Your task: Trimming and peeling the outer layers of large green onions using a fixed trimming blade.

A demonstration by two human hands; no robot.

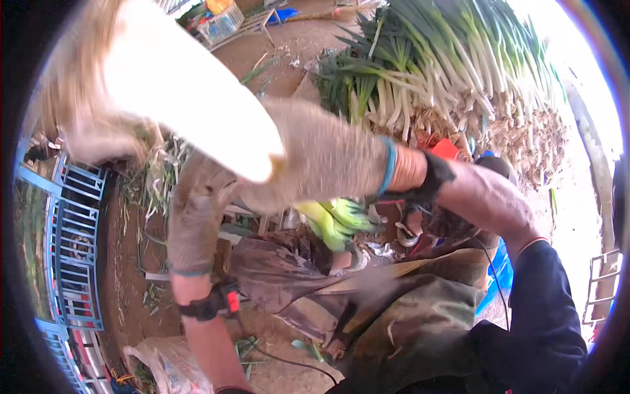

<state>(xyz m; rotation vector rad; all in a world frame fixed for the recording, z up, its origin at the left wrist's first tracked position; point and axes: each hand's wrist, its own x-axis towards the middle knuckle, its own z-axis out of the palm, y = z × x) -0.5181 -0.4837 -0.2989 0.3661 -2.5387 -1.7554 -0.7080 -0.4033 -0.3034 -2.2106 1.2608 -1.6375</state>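
Observation:
A large white shape (190, 85), overexposed and blurred, rises close in front of me. It looks like the pale shafts of leeks, with brown root-like strands (72, 98) smeared at its upper left. My left hand (200, 203), in a dirty grey knit glove, is closed at its lower side. From the right, my right hand (315, 154) reaches across in a matching glove and closes around its lower end. The shape hides most of the fingers. Below the gloves lie green leek leaves (338, 220); whether they belong to the held leeks I cannot tell.
A big heap of leeks (453, 72) lies at the far right, roots nearer me. Blue metal racks (75, 243) line the left side. A clear plastic bag (174, 364) sits at lower left. Leaf scraps litter the dirt floor. Cables run from my black wrist straps (438, 174).

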